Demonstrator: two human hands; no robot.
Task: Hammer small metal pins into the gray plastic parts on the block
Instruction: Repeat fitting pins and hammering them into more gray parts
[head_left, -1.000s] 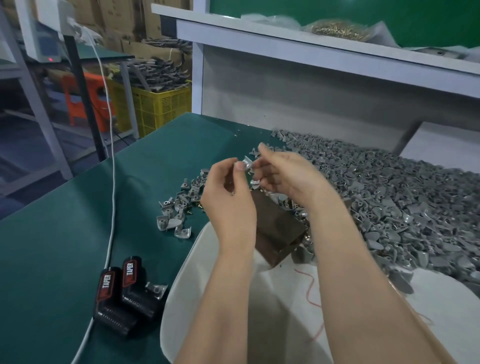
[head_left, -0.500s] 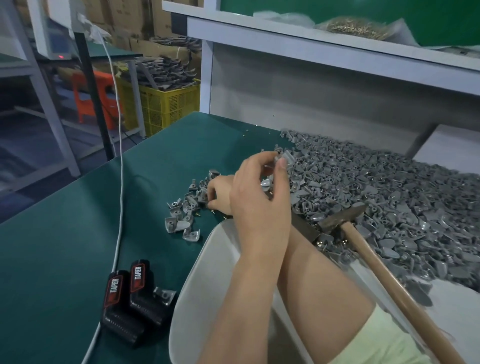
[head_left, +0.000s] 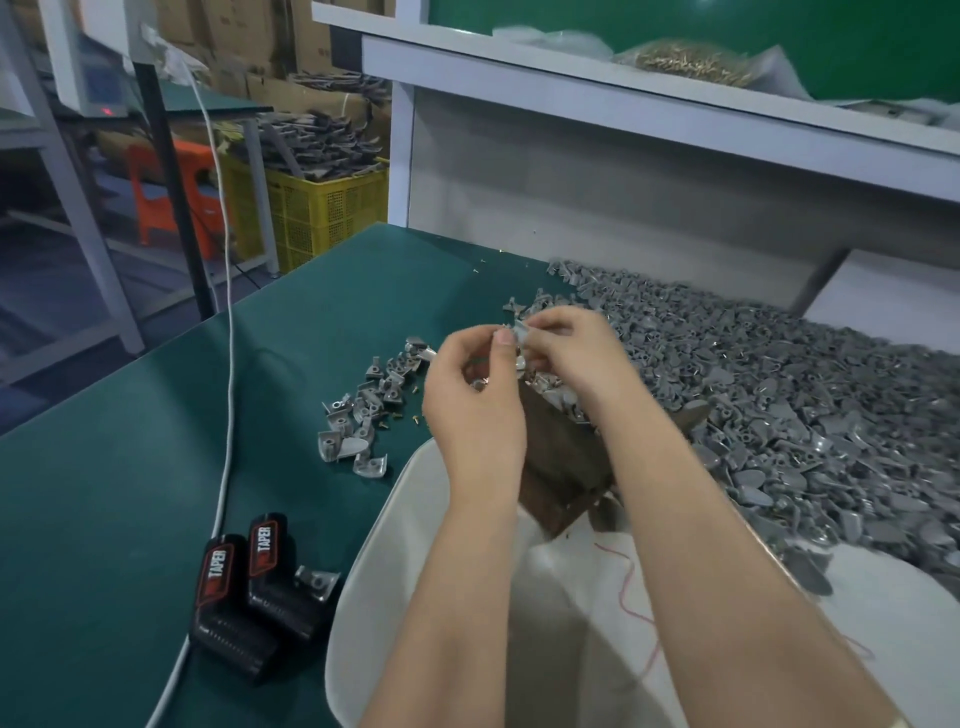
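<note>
Both hands meet above the brown wooden block (head_left: 558, 462). My left hand (head_left: 470, 410) pinches a small gray plastic part (head_left: 519, 330) between thumb and fingers. From the other side, the fingertips of my right hand (head_left: 576, 358) pinch the same part. I cannot make out a pin between the fingers. Several gray parts lie on the block's far end, under my right hand. A dark hammer head (head_left: 693, 413) shows just right of my right forearm; its handle is hidden. Small brass pins (head_left: 397, 415) lie scattered on the green mat.
A big heap of gray parts (head_left: 789, 395) covers the table's right side, and a small group (head_left: 358, 421) lies to the left. A white bag (head_left: 410, 551) sits under my forearms. Two black battery packs (head_left: 249, 587) and a white cable (head_left: 224, 364) lie front left.
Half a second ago my right hand reached left under my left arm to the small group of parts. It has come back up to the part that my left hand holds.
</note>
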